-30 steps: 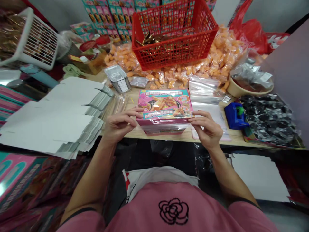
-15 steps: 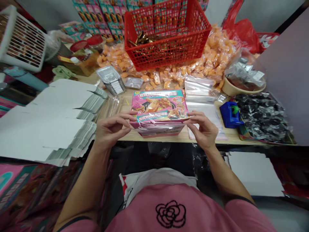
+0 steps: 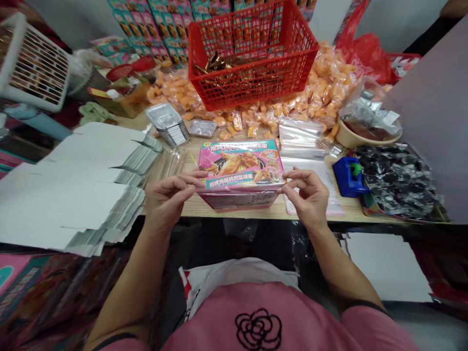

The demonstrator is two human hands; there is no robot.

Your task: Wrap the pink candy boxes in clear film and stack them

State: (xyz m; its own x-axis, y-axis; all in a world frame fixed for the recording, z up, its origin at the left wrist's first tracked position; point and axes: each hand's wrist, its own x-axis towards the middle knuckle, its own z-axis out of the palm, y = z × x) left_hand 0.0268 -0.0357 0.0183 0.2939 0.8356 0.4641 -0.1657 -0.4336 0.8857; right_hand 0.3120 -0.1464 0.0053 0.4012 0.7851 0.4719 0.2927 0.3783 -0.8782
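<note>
A pink and teal printed carton [image 3: 239, 163] with pictures of roasted chicken sits at the table's front edge, its face up. Glossy clear plastic film [image 3: 241, 188] covers it and catches the light along the front edge. At the left front corner, my left hand [image 3: 170, 197] pinches the film between thumb and fingers. My right hand [image 3: 305, 192] does the same at the right front corner, its fingertips against the carton. Clear plastic bags [image 3: 310, 178] lie flat just right of the carton.
Behind stands a red basket [image 3: 256, 80] of gold-wrapped pieces among orange wrapped pieces [image 3: 329, 80]. Flat white cartons [image 3: 73, 180] are stacked left, near clear plastic trays [image 3: 168, 122]. At right are a blue tape dispenser [image 3: 349, 176] and black wrapped packets [image 3: 398, 180]. Another person's arm [image 3: 435, 31] shows top right.
The film that stood out across the carton's front now lies lower and closer to it. Both hands keep their places at the corners. Another person's arm has come into view at top right.
</note>
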